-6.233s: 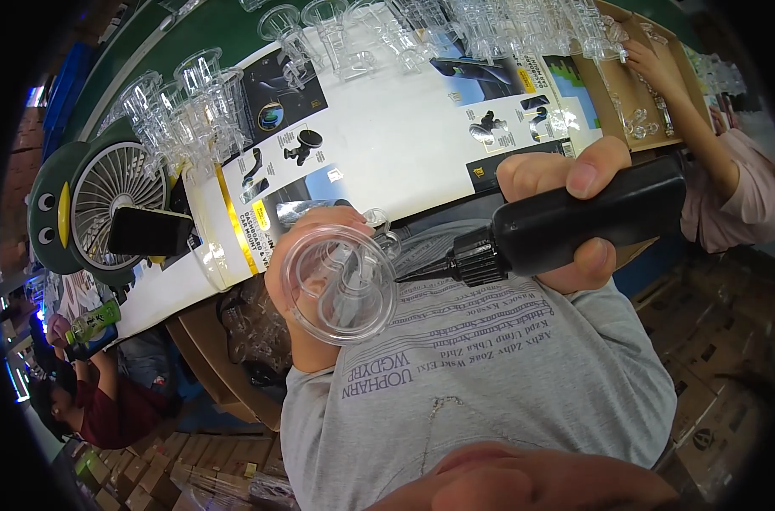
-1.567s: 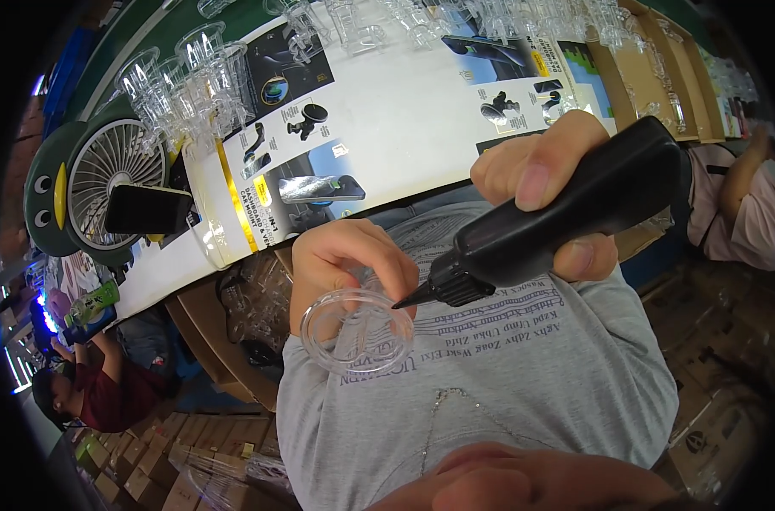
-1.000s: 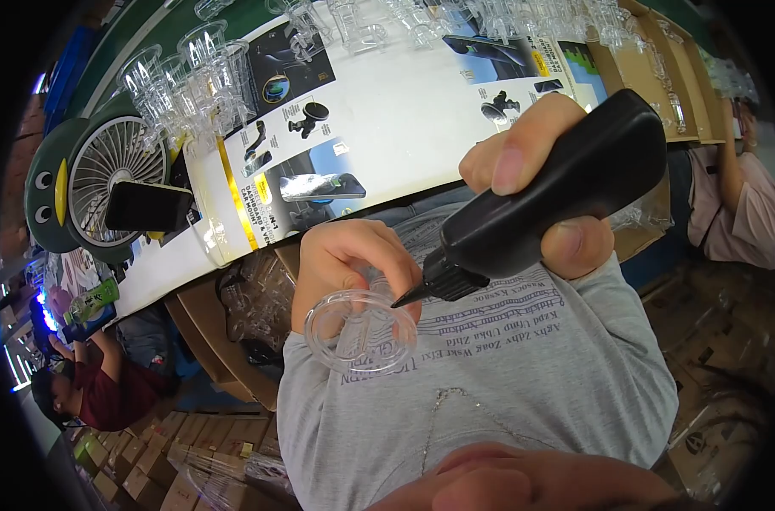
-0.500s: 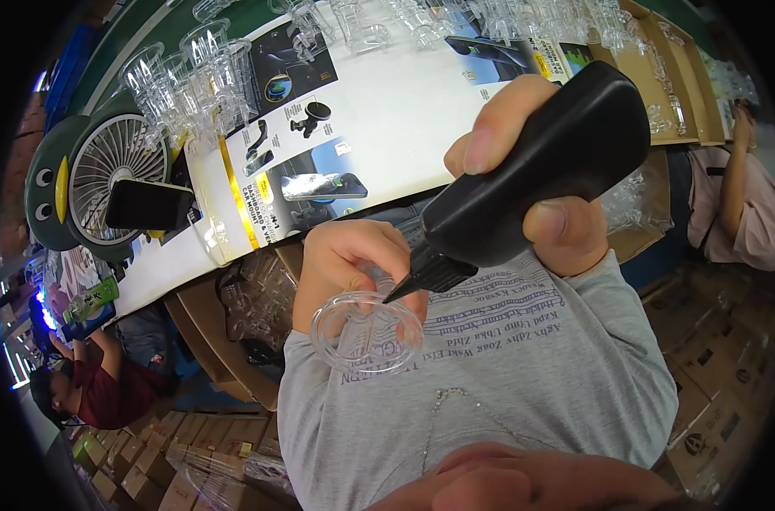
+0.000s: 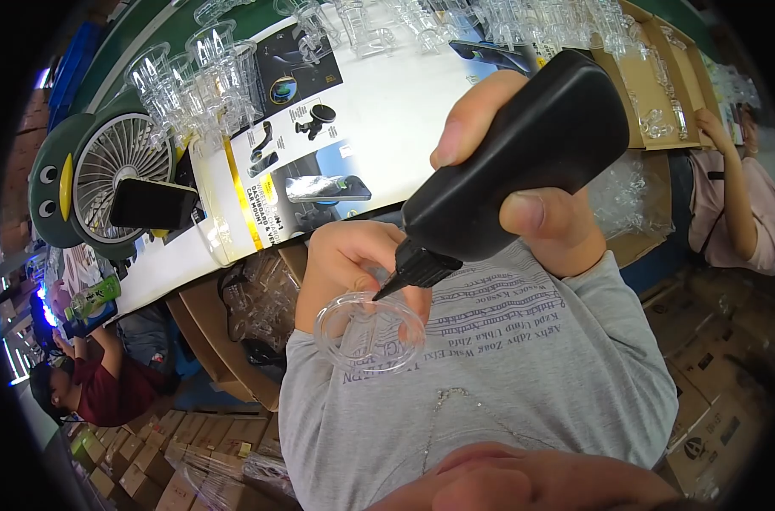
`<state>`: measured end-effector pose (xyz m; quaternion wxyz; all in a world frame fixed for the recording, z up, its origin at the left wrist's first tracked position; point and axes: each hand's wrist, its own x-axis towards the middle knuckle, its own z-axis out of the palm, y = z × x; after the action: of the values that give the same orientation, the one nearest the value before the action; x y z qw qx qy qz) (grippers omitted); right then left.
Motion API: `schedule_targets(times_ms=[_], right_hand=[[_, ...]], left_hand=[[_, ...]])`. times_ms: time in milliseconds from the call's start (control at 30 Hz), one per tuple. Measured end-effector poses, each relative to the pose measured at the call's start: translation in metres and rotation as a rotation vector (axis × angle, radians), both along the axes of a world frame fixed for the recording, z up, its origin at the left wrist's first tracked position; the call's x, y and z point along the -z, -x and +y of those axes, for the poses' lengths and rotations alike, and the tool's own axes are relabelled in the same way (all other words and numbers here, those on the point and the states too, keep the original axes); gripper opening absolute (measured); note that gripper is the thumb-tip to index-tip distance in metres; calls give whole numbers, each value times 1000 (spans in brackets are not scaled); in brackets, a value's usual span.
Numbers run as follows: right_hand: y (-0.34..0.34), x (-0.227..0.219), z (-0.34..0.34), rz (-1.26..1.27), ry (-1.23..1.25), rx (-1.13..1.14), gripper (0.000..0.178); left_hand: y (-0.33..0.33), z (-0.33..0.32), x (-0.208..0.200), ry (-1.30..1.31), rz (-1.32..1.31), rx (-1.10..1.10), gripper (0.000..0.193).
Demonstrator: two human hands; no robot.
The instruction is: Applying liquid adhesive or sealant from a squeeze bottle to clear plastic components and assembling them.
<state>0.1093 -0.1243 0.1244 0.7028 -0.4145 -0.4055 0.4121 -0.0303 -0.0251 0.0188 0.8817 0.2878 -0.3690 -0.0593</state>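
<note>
My right hand (image 5: 551,223) grips a black squeeze bottle (image 5: 524,153) with a narrow pointed nozzle (image 5: 409,277). The bottle is tilted, its nozzle pointing down to the left. My left hand (image 5: 341,255) has its fingers closed on a clear round plastic piece (image 5: 370,362) with a wide circular rim. The nozzle tip is at the rim's upper edge, close to my left fingers; whether it touches, I cannot tell. Both hands are in front of my grey shirt, just off the table's near edge.
Several clear plastic pieces stand on the white table (image 5: 396,145) at the back. A green fan (image 5: 106,170) with a phone (image 5: 152,204) before it is at left. Open cardboard boxes (image 5: 204,328) stand below the table. Two other people (image 5: 119,392) sit nearby, at left and right.
The bottle and my right hand have shifted a little left, and the nozzle tip has moved left along the rim. My left hand has barely moved. The co-worker at right has raised an arm.
</note>
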Motion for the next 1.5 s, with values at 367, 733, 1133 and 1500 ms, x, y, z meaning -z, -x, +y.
schedule_targets(times_ms=[367, 733, 1133, 1500], right_hand=[[-2, 0, -1, -37, -18, 20, 45], [-1, 5, -1, -53, -270, -15, 42], [-1, 16, 4, 198, -177, -52, 34], [-14, 41, -8, 544, 1, -43, 60]], left_hand=[[-3, 6, -5, -115, 31, 94, 48], [2, -2, -1, -23, 34, 36, 45], [20, -7, -6, 14, 247, -193, 47], [20, 3, -13, 134, 410, -588, 44]])
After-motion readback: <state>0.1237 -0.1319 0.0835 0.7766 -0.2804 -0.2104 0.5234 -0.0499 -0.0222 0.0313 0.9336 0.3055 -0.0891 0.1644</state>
